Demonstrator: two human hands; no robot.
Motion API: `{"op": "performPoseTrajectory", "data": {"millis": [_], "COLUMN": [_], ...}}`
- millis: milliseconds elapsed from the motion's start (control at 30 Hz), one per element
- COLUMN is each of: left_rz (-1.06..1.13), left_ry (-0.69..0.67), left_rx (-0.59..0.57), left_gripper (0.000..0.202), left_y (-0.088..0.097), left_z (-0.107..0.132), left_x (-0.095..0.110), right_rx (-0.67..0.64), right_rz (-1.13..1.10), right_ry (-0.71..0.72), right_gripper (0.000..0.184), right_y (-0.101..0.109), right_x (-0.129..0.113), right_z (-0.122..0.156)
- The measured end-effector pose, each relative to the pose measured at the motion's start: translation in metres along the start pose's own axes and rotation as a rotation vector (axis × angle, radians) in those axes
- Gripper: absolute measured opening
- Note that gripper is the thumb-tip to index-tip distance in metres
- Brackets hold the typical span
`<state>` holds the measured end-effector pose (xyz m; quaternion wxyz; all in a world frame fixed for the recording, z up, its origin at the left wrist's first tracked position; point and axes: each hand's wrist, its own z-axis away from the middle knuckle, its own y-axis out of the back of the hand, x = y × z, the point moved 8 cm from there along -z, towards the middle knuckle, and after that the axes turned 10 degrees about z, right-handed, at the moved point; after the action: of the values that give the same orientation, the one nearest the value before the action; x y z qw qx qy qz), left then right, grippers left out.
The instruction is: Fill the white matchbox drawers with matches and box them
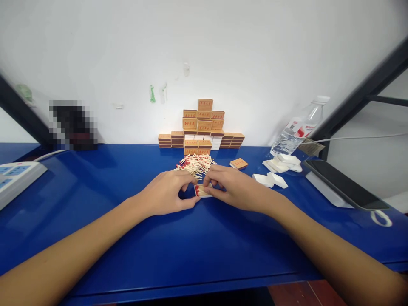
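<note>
A small white matchbox tray point(200, 196) lies on the blue table, with red-headed matches point(200, 190) inside. My left hand point(168, 191) curves around the tray's left end, thumb at the near corner and fingertips at the far one. Over the right part of the tray, my right hand point(232, 187) has its thumb and fingers closed down on the matches; its fingertips partly cover them. Just beyond both hands is a loose heap of matches point(196, 163). To the right of the heap lies a matchbox cover point(239, 163).
Stacked matchboxes point(204, 125) stand against the wall. At right are white empty trays point(277, 165), a tilted water bottle point(298, 127) and a phone point(346, 182) on a white support. A power strip point(19, 178) sits at left, near a pixelated dark object point(75, 125).
</note>
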<state>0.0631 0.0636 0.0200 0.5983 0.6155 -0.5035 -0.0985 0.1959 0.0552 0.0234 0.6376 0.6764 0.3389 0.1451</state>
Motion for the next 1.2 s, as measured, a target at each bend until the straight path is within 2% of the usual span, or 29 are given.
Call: {"op": "performPoseTrajectory", "data": {"millis": [300,467,600,667,800,867,1000,1200], "left_rz": [-0.007,0.024,0.087,0.099,0.112,0.114,0.068,-0.002], "left_ry": [-0.001,-0.016,-0.025,-0.024,-0.005,0.008,0.026,0.03], "left_rx": [0.0,0.011,0.068,0.057,0.043,0.053,-0.012,-0.017], "left_gripper": [0.021,0.022,0.021,0.021,0.021,0.022,0.023,0.026], "left_y": [0.0,0.002,0.008,0.007,0.005,0.004,-0.001,0.001], "left_z": [0.0,0.0,0.0,0.0,0.0,0.001,0.0,-0.001], "left_x": [0.001,0.001,0.004,0.004,0.004,0.003,0.001,-0.001], "right_rx": [-0.024,0.044,0.166,0.19,0.126,0.117,0.103,-0.015], "right_rz": [-0.019,0.015,0.121,0.182,0.228,0.23,0.235,0.253], "right_ry": [0.042,0.021,-0.096,-0.183,-0.268,-0.26,-0.249,-0.253], "right_gripper": [0.015,0.012,0.011,0.01,0.014,0.017,0.015,0.016], "right_y": [0.0,0.01,0.024,0.027,0.014,0.007,-0.003,-0.006], "right_x": [-0.003,0.0,0.024,0.041,0.062,0.064,0.067,0.073], "right_z": [-0.001,-0.002,-0.002,-0.003,-0.006,-0.008,-0.008,-0.003]}}
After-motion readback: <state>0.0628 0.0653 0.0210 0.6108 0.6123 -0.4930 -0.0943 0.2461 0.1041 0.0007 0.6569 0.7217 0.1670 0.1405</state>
